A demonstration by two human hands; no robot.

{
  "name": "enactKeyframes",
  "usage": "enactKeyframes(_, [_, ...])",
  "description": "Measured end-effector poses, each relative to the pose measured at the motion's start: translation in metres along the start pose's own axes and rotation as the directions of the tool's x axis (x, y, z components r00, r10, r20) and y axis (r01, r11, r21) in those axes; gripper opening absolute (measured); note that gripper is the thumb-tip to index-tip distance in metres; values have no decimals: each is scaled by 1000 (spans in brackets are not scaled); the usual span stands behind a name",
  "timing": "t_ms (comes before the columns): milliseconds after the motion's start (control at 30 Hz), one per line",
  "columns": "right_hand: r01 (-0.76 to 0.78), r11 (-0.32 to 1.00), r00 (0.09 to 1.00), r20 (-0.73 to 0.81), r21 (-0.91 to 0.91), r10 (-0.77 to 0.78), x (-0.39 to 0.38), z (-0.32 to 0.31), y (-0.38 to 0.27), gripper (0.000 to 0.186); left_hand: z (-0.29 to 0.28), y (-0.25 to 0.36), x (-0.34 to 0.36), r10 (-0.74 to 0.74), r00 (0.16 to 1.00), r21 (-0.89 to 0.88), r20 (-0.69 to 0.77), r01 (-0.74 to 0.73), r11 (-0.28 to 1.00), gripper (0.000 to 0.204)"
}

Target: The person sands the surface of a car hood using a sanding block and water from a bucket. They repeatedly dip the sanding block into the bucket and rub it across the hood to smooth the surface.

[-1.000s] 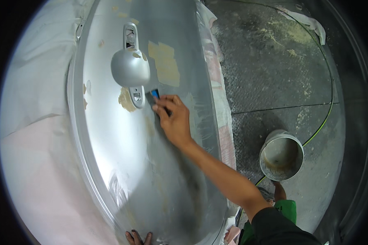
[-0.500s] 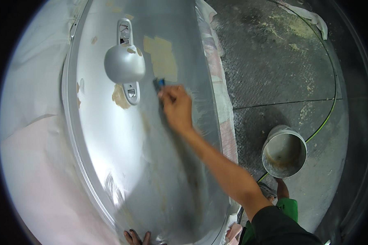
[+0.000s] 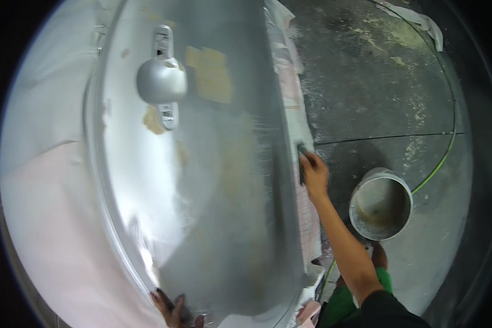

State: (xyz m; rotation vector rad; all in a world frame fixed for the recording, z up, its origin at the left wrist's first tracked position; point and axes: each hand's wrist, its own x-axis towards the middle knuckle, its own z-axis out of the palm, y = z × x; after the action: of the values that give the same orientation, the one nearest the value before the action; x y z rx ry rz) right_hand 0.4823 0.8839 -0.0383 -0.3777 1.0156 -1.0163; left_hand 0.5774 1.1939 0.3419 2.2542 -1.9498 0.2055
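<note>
A silver car door panel (image 3: 213,180) lies before me, with a recessed handle area (image 3: 162,82) near its far end. Tan filler patches show on it, the largest a yellowish patch (image 3: 213,76) right of the handle. My right hand (image 3: 315,175) is just past the panel's right edge, over the pale covering sheet. Its fingers are closed around a dark flat sanding block (image 3: 301,164), partly hidden by the hand. At the near left corner my left hand (image 3: 172,311) rests on the panel edge with its fingers apart; the lower frame edge cuts it off.
A grey bucket (image 3: 354,216) with cloudy liquid stands on the concrete floor (image 3: 361,98) to the right. A green hose (image 3: 438,167) runs behind it. White and pink sheeting (image 3: 49,186) covers the left side. A white cloth (image 3: 415,19) lies at the far right.
My right hand has moved with the block from the panel's middle, near the yellowish patch, right and nearer to beyond its edge. My left hand shows a little more, slightly farther left.
</note>
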Motion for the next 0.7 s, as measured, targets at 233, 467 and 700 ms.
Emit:
enactKeyframes(233, [-411,902,848,-306,136,432,-126,-350,67,27,298,134,-10,-412,852,-620,323,520,588,37])
enactKeyframes(467, [-318,904,893,-410,-285,184,-167,-457,-14,29,740,256,-62,109,544,-439,832,525,729,68])
enactKeyframes(700, [-173,912,801,-592,-371,-89,-189,-524,6,25,887,327,-78,96,446,-193,890,178,965,58])
